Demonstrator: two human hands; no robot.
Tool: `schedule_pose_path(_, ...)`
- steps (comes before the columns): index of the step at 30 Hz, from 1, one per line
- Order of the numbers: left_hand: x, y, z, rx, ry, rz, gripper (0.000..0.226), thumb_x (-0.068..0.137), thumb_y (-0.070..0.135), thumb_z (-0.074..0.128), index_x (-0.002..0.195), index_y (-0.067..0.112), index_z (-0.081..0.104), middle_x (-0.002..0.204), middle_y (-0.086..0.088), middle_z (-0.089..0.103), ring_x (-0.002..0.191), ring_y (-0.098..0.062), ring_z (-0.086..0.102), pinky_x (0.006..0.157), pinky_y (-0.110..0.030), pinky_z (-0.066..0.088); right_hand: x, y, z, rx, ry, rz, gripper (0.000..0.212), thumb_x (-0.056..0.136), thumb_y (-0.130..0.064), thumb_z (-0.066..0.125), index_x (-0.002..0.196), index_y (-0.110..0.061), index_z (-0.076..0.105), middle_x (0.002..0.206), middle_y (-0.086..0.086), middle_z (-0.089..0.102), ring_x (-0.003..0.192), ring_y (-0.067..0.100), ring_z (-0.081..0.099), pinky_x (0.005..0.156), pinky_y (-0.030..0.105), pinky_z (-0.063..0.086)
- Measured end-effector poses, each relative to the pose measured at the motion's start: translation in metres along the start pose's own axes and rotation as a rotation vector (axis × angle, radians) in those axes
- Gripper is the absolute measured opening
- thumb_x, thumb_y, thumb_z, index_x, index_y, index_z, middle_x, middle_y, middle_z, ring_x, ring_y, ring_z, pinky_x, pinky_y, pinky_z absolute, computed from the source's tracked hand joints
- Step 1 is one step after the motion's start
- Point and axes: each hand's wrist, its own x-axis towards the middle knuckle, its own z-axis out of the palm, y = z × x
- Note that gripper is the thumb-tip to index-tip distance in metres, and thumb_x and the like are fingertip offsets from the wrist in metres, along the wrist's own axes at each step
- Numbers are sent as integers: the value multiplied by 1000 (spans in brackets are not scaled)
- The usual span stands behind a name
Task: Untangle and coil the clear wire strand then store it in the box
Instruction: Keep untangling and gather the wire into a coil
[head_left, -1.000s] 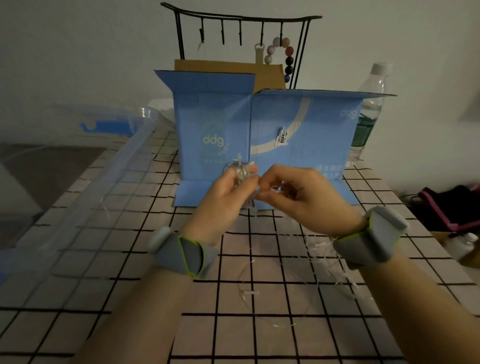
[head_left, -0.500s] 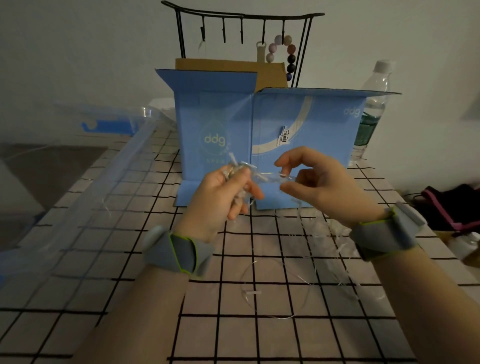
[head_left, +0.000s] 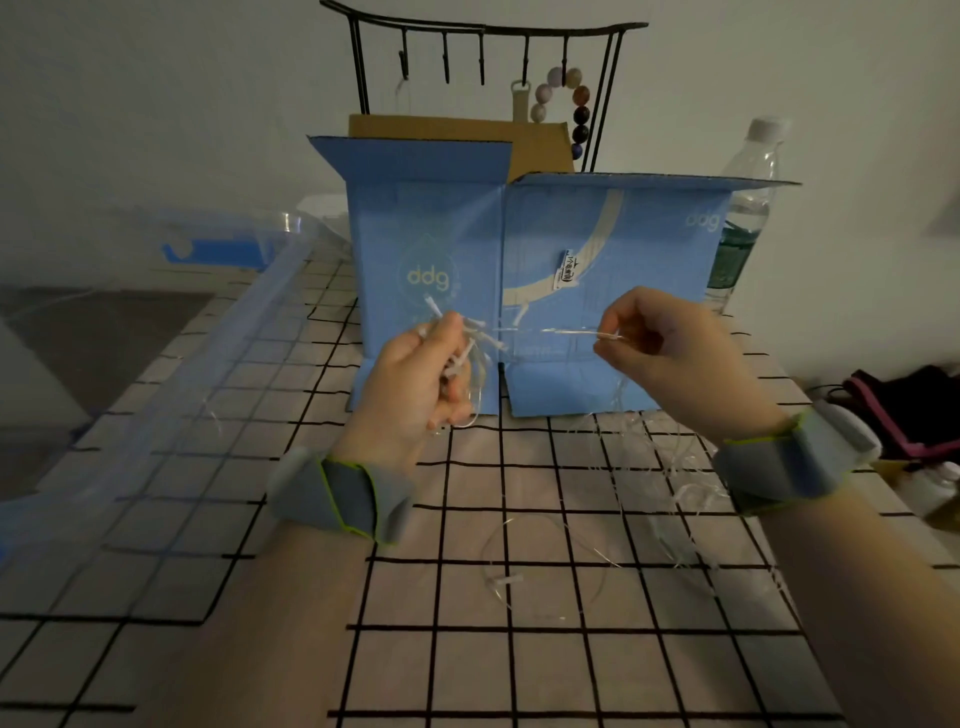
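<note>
My left hand (head_left: 421, 379) grips a small bundle of clear wire (head_left: 470, 345) with white tags, held in front of the blue box (head_left: 597, 244). A thin clear strand (head_left: 550, 331) runs level from that bundle to my right hand (head_left: 670, 353), which pinches its end between thumb and fingers. More clear wire lies on the grid-patterned table: a tangled heap (head_left: 670, 467) below my right wrist and one loose loop (head_left: 540, 566) with a white tag near the middle. The blue box stands upright with its top flaps open.
A clear plastic bin (head_left: 156, 395) with a blue latch lies along the table's left side. Behind the box stands a black hook rack (head_left: 483, 31) with a bead string, and a water bottle (head_left: 748, 208) at the right. Dark cloth lies off the table's right edge.
My hands have moved apart: the right hand pulled to the right, drawing a strand out straight from the bundle. The left hand stays near the box front, holding the bundle.
</note>
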Motion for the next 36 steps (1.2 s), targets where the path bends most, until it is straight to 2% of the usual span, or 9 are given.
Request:
schedule_pose_path(5,5,3,-8,-318,-81,14,37,94,30,35,63,12,42,35,7,35,21,-2,24,33,-14,22,2,11,-2,-177,21,30,7,86,-16,59,79,-17,59,54,0,52,47,6,46,46,14,32)
schedule_pose_path(8,6,5,-10,-484,-116,5,44,97,31,28,60,16,45,34,8,34,21,-2,24,33,-15,23,2,18,2,-126,-21,108,11,88,-20,58,78,-15,61,63,10,59,51,14,44,53,27,35)
schedule_pose_path(13,4,7,-7,-524,-143,-23,44,99,33,23,63,16,40,34,8,33,21,-2,25,31,-14,25,-5,27,11,-110,-234,240,2,83,-17,64,83,-16,62,76,7,63,67,19,55,67,35,47)
schedule_pose_path(19,3,9,-5,-439,-150,-56,44,98,33,24,62,16,42,45,4,46,26,-1,28,30,-12,17,-9,-7,-1,-181,-356,108,53,75,-37,69,123,-25,52,113,-15,49,107,3,42,91,19,32)
schedule_pose_path(24,-1,4,4,-388,-142,-138,52,91,35,36,43,19,45,47,-1,50,33,-9,41,36,-16,25,-4,-51,20,77,-289,-27,53,82,-34,62,130,-23,44,124,-11,53,115,1,47,96,15,37)
schedule_pose_path(27,-4,5,4,-429,-143,-165,41,83,33,43,46,13,45,43,0,45,37,-10,45,41,-16,37,2,-58,34,197,-316,21,49,86,-21,61,131,-17,44,117,-6,55,110,10,55,96,21,42)
schedule_pose_path(31,-4,7,2,-504,-180,-200,46,78,35,44,36,18,37,30,4,32,30,-8,37,35,-14,32,2,-52,43,324,-358,48,27,89,-9,56,115,-11,56,110,15,63,98,30,63,90,46,50)
schedule_pose_path(33,-5,7,3,-502,-226,-241,46,79,38,42,37,18,44,26,6,29,26,-6,32,32,-13,27,0,-50,44,353,-373,29,13,90,-9,54,102,-9,59,97,21,63,81,32,63,76,42,54)
schedule_pose_path(36,-6,7,5,-457,-275,-279,48,78,38,42,36,17,46,25,6,29,27,-6,33,32,-13,28,-1,-48,44,384,-381,69,7,91,-8,51,90,-4,55,68,8,54,50,11,51,46,24,43)
